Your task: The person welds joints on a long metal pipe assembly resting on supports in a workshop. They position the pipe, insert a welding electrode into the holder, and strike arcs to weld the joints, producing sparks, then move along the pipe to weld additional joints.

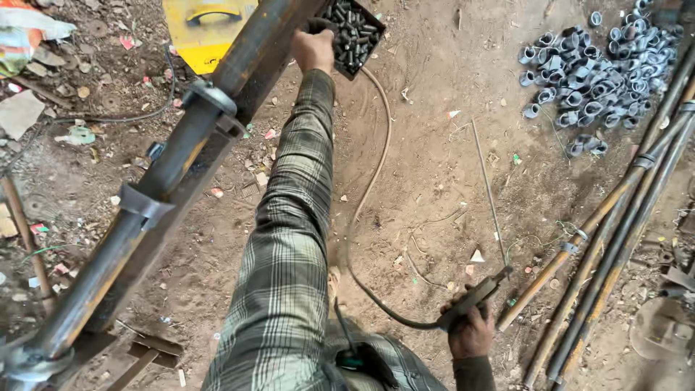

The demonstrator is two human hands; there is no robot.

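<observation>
My left hand is stretched far forward in a plaid sleeve, at the near edge of a dark box full of small metal cylinders. Its fingers are curled over the box's corner and hidden, so I cannot tell whether they hold anything. My right hand stays low near my body, closed around a welding electrode holder that points up and to the right. The holder's cable curves away across the dirt floor towards the box. A long rusty pipe with metal collars runs diagonally just left of my left arm.
A yellow machine stands at the top, left of the box. A heap of grey metal rings lies at the top right. Several long pipes lie along the right side. A thin rod and scraps litter the dirt.
</observation>
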